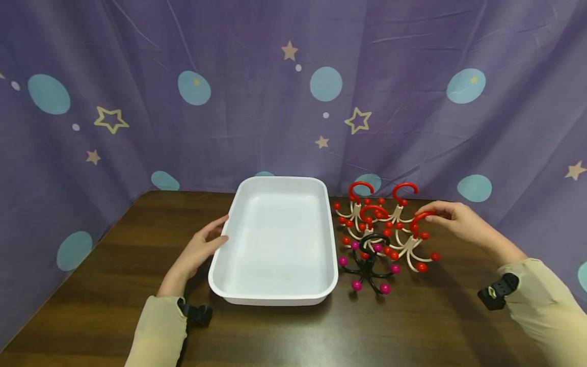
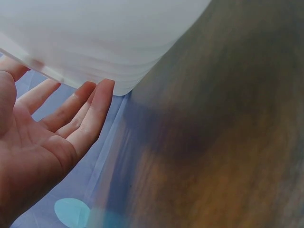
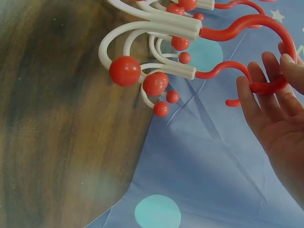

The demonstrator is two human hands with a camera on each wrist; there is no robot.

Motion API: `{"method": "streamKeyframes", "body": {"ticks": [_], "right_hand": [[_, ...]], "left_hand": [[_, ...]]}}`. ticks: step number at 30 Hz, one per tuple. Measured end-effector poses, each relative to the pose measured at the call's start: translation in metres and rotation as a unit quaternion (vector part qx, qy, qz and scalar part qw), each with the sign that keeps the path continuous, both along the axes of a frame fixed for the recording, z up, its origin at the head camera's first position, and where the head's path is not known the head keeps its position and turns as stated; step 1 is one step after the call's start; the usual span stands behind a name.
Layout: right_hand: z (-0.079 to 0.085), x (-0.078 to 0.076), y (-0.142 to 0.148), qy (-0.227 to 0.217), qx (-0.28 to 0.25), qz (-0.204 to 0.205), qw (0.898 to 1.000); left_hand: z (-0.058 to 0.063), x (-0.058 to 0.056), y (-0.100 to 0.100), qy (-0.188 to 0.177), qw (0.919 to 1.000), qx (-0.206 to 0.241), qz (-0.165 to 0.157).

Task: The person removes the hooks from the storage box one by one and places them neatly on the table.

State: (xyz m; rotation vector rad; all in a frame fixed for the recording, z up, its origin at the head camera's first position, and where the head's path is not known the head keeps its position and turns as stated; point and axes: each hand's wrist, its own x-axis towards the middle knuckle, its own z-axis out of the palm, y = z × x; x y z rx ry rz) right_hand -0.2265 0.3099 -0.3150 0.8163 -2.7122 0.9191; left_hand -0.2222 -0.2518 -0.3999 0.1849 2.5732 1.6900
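A white rectangular tray [image 1: 279, 239] lies on the table. At its left rim, my left hand [image 1: 202, 247] touches the edge with relaxed, nearly straight fingers, which the left wrist view shows along the tray's side. My right hand [image 1: 451, 219] pinches the red hook of a white multi-arm hanger [image 1: 412, 243] with red ball tips. In the right wrist view, thumb and fingers lie either side of that red hook [image 3: 273, 28]. Several similar red-and-white hangers [image 1: 356, 210] stand behind and left of it, partly overlapping. A black hanger [image 1: 366, 267] with magenta balls stands in front.
The brown wooden table [image 1: 293, 336] runs under everything. A purple curtain [image 1: 257, 127] with stars and blue ovals hangs right behind its back edge. The hangers stand close beside the tray's right rim, their arms crossing in the head view.
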Motion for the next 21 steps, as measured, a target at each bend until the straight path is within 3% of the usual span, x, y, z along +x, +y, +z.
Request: {"method": "streamKeyframes", "body": {"ticks": [13, 21], "right_hand": [[-0.0048, 0.0004, -0.0037, -0.009, 0.035, -0.019, 0.999], [0.0027, 0.0019, -0.0061, -0.043, 0.034, 0.009, 0.998]], "left_hand": [[-0.0006, -0.0016, 0.0006, 0.003, 1.0, 0.007, 0.002], [0.0041, -0.0019, -0.0017, 0.005, 0.9997, -0.018, -0.015]]}}
